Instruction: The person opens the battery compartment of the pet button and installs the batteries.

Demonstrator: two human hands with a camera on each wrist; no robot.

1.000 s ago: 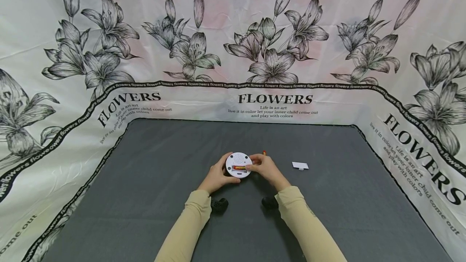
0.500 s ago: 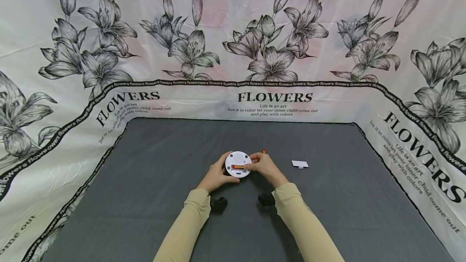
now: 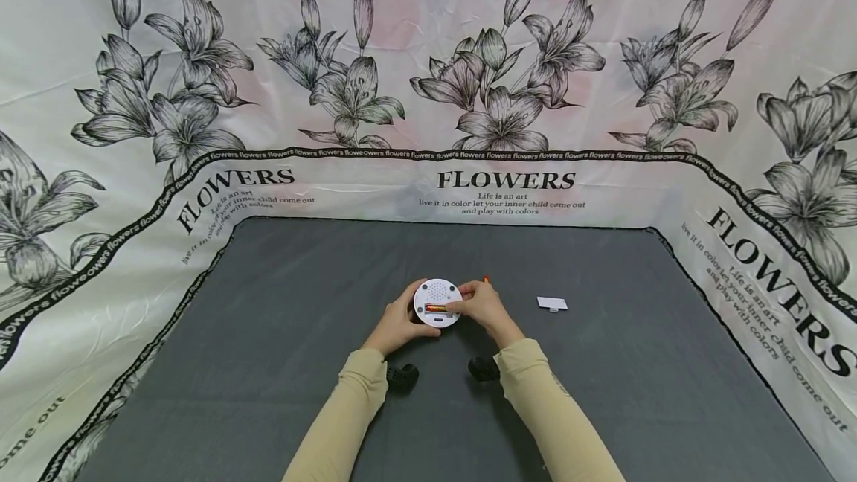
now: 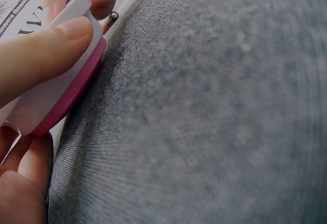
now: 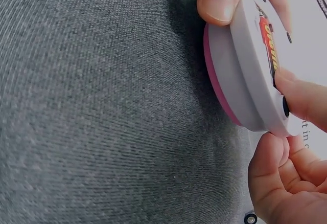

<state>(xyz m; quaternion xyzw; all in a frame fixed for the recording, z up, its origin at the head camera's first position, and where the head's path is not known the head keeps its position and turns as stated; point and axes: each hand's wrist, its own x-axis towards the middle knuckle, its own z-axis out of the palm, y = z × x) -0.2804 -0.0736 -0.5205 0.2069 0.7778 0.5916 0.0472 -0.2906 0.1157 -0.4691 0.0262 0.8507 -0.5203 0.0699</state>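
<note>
A round white device (image 3: 437, 291) with a pink rim (image 4: 71, 101) on its far side is held up in both hands, its underside with small holes and black feet facing the head camera. A red and yellow battery (image 3: 437, 309) lies in its slot. My left hand (image 3: 400, 322) grips the device's left edge, thumb at the bottom. My right hand (image 3: 487, 309) pinches the right edge, the thumb (image 5: 301, 98) on the face at the battery's end and the fingers curled at the rim. That thumb hides part of the battery.
Another battery (image 3: 486, 280) shows behind my right hand on the grey cloth (image 3: 321, 281). To the right lies a small white cover (image 3: 552, 304) with a tab. Black rounded pieces (image 3: 402, 378) sit under both wrists. Flower-printed cloth (image 3: 502, 117) borders the back and sides.
My right wrist and forearm have shifted a little to the left, and the right thumb has slid slightly left along the battery. The left hand's grip on the device stays the same.
</note>
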